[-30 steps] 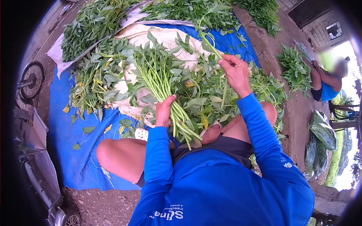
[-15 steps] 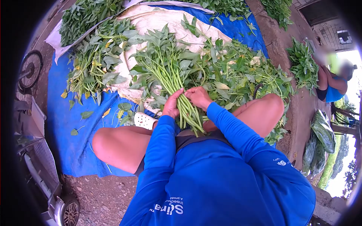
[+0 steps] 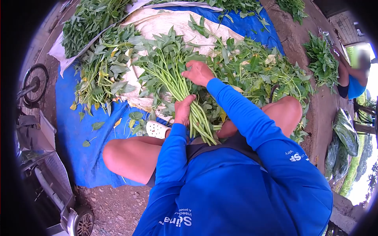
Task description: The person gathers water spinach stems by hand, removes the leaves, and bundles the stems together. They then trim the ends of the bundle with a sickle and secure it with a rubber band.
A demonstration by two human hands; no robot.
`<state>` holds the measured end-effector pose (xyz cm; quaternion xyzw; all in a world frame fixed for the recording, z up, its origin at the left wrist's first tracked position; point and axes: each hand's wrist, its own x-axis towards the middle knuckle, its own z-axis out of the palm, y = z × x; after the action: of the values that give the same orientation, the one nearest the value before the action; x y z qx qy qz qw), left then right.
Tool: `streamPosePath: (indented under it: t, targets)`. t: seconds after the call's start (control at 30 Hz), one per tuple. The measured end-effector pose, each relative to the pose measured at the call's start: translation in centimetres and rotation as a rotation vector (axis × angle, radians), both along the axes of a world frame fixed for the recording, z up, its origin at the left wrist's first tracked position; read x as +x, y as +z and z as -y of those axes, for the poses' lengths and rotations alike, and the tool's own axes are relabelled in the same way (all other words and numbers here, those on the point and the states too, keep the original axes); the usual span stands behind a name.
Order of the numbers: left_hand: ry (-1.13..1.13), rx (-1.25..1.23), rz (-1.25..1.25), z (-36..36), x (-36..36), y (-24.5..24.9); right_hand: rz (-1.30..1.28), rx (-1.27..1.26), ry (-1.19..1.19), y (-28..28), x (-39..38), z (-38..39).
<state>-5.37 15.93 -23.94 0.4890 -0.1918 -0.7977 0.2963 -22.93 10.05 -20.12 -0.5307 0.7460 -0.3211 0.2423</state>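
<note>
A bundle of long green leafy stems (image 3: 173,84) slants across my lap, cut ends toward me and leaves pointing away. My left hand (image 3: 184,109) is wrapped round its lower stems. Higher up, my right hand (image 3: 199,73) is at the right side of the bundle, near its leaves, with fingers bent; whether it pinches a leaf or stem is too small to tell. Loose leafy greens (image 3: 256,74) are heaped beyond and to the right of my hands, some leaves yellow.
A blue tarp (image 3: 84,157) and a pale sack sheet (image 3: 157,19) lie under the greens. More greens (image 3: 94,82) are piled left. A white clog (image 3: 156,129) is by my left knee. At the right sits another person (image 3: 356,78); a wheel (image 3: 35,84) stands far left.
My right hand has moved from the stems beside my left hand up toward the leaves. My left hand still holds the bundle. The view has shifted slightly.
</note>
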Motion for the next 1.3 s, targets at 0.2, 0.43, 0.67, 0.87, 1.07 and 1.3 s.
streamPosePath:
  t: [0.2,0.43,0.67,0.87,1.07,1.3]
  targets:
    - [-0.012,-0.094,0.026,1.8,1.4,2.0,0.6,0.061,-0.489,1.3,1.4,-0.8]
    - [-0.144,-0.246,0.023,2.3,1.5,3.2,0.866,0.285,-0.316,-1.5,1.3,2.6]
    - [-0.009,-0.177,-0.053,6.2,4.6,6.6,0.477,0.151,-0.09,10.4,-4.7,-5.5]
    - [0.06,-0.164,-0.112,6.4,5.8,7.9,0.411,-0.053,0.34,13.5,2.9,-14.5]
    - [0.057,-0.217,-0.119,5.6,5.2,8.4,-0.031,-0.308,0.528,12.3,3.9,-14.7]
    - [0.161,-0.218,0.046,6.5,6.1,8.4,-0.236,-0.016,0.586,14.1,2.9,-17.5]
